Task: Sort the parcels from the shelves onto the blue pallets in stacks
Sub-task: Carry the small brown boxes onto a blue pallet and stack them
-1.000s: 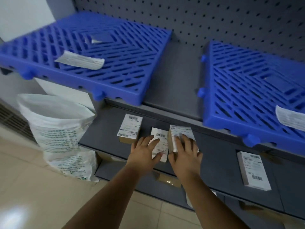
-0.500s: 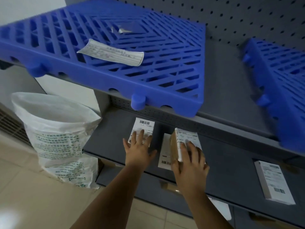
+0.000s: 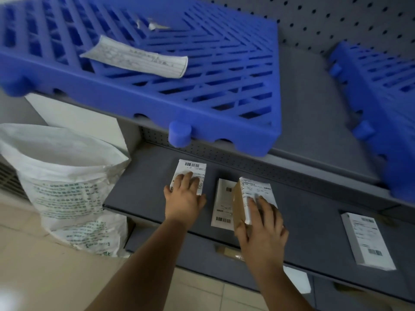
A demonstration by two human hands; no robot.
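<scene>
Biggest thing up top is the left blue pallet, sitting on the shelf above our fingers with a loose paper slip on its grid; a second blue pallet is further off to the right; both look bare of parcels, so we reckon stacking has barely begun. Below and left of our fingers stands a white sack on the floor. The grey shelf under our hands carries the parcels. Our right hand grips a brown parcel, thumb on the cardboard side and fingers curled over the labelled top, its far end tipped up off the shelf; just left of that thumb a flat white parcel lies between our hands. Our left hand rests with fingers laid across another labelled parcel; whether they're properly curling round it, we can't tell. A fourth parcel sits well right of our fingers. For the lift we'd say pull both toward us first, past the pallet's overhanging front lip and its round foot, then up; open room is toward us, headroom above the knuckles is tight.
</scene>
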